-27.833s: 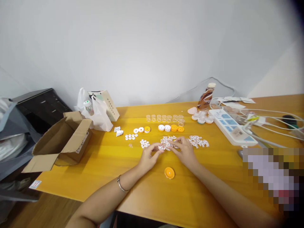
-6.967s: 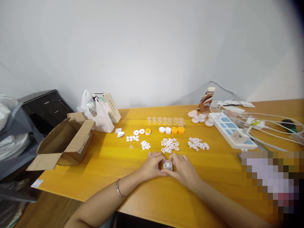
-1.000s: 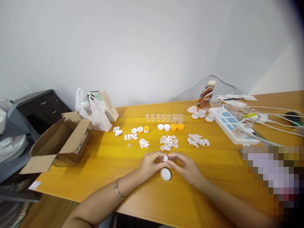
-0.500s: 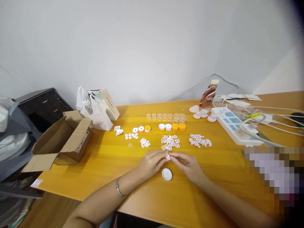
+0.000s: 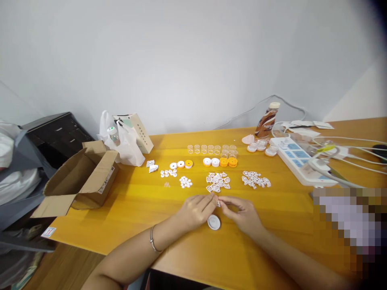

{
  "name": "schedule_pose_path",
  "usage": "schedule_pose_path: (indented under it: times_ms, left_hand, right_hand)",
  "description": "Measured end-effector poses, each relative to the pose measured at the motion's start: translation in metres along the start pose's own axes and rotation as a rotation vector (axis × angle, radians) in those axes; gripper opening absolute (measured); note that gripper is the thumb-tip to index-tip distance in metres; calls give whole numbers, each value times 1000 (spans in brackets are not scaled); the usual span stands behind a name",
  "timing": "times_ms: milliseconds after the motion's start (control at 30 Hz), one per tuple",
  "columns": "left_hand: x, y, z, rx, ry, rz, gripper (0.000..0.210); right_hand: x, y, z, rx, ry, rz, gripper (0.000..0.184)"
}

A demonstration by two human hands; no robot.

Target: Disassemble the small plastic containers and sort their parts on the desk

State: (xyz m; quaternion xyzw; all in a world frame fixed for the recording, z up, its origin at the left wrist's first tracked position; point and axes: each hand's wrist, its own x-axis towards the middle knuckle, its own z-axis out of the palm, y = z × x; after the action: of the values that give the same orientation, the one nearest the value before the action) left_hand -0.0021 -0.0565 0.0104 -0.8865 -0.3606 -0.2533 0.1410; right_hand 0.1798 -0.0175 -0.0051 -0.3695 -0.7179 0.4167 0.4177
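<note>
Between their fingertips, my left hand and my right hand pinch a small white plastic part. Most of that part is covered by the fingers. Just below, a round white lid-like disc lies on the table beside the left hand. Beyond the fingertips is a pile of white openwork pieces, with a second such pile farther right. Small white caps are grouped to the left of these piles.
Clear plastic rings line the back, with white and orange round parts before them. A cardboard box and plastic bag stand left. A power strip, cables and a brown drink bottle are right.
My left hand has turned slightly, its fingers now covering more of the small white part. Both hands have shifted a little to the right in view, and the scene has drifted slightly too.
</note>
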Motion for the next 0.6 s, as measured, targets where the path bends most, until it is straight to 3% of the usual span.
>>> schedule_pose_path:
  times_ms: [367,500,600]
  left_hand:
    - [2,1,-2,26,-7,-20,19]
    - [1,-1,4,-221,50,-163,19]
    - [2,-2,9,-545,123,-394,18]
  right_hand:
    - [-2,7,4,56,8,37,18]
    - [2,7,3,212,-42,129,26]
    - [7,5,1,271,-51,161,33]
